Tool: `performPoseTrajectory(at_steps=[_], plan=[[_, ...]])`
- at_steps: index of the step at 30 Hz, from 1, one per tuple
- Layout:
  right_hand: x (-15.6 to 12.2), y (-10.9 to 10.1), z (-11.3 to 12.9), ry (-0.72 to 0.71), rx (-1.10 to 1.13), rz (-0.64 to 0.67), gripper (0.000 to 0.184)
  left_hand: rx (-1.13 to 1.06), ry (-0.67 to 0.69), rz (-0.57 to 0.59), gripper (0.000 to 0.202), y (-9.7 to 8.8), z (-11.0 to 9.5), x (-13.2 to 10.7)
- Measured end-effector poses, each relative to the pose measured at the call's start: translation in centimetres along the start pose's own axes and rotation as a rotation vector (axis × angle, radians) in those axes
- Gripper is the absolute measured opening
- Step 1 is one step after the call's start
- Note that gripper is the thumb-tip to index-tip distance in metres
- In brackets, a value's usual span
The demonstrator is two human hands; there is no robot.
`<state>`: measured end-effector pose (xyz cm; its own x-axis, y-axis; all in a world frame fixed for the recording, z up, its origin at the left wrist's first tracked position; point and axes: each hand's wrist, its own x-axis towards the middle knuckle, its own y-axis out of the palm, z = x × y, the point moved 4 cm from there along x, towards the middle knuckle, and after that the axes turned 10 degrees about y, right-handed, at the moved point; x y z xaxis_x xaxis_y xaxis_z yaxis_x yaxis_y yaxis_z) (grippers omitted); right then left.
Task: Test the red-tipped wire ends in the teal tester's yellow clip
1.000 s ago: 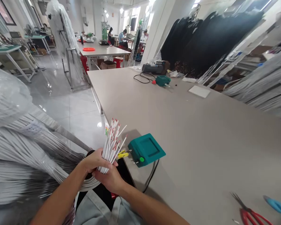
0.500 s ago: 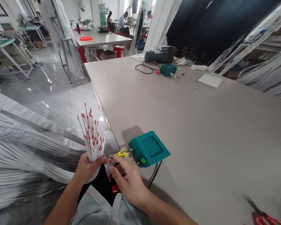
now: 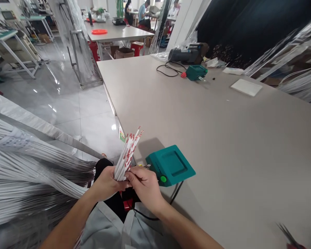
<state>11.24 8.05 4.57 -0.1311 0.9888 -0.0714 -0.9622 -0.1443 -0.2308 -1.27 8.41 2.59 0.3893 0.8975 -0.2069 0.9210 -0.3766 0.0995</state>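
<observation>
My left hand [image 3: 106,182] is closed around a bundle of white cables with red tips [image 3: 126,155], which point up and to the right. My right hand [image 3: 145,185] is at the base of the same bundle, its fingers pinched on the cables beside my left hand. Just right of both hands a small teal box with a green button [image 3: 171,165] sits at the near corner of the grey table [image 3: 223,138]. A thick sheaf of white cables [image 3: 28,173] runs from my left hand off to the left.
A second teal box [image 3: 196,72], a black cord and a dark device [image 3: 188,54] lie at the table's far end, with a white pad [image 3: 246,87] to their right. Red-handled scissors [image 3: 292,240] lie at the bottom right. Other people sit at a far table [image 3: 116,33].
My right hand had come off the bundle half a second ago and is back on it. The cable tips swung from upright to leaning right, toward the teal box.
</observation>
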Motion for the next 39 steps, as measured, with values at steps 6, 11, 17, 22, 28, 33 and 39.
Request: performPoseTrajectory(at_steps=[6,11,17,22,28,33,39], plan=[[0.1,0.0,-2.4,0.255,0.422,-0.029,0.014,-0.089,0.022,-0.066,0.01,0.4,0.2,0.9],[0.3,0.3,-2.5,0.24,0.426,-0.041,0.009,-0.141,0.013,-0.112,0.017,-0.1,0.3,0.5],[0.4,0.4,-2.0,0.276,0.487,-0.004,0.009,-0.153,0.034,-0.12,0.016,-0.7,0.3,0.1],[0.3,-0.1,-1.8,0.241,0.399,-0.004,0.012,-0.082,0.055,-0.133,0.012,-1.1,-0.3,0.1],[0.2,-0.2,-1.8,0.205,0.293,-0.022,0.013,0.043,0.066,-0.102,0.011,-1.1,-1.0,0.3],[-0.1,0.0,-2.2,0.173,0.294,-0.015,0.012,0.029,0.085,-0.105,0.012,-0.5,-1.0,0.0],[-0.5,0.6,-3.4,0.146,0.232,-0.007,0.013,-0.006,0.102,-0.066,0.018,-0.3,-0.6,-0.8]])
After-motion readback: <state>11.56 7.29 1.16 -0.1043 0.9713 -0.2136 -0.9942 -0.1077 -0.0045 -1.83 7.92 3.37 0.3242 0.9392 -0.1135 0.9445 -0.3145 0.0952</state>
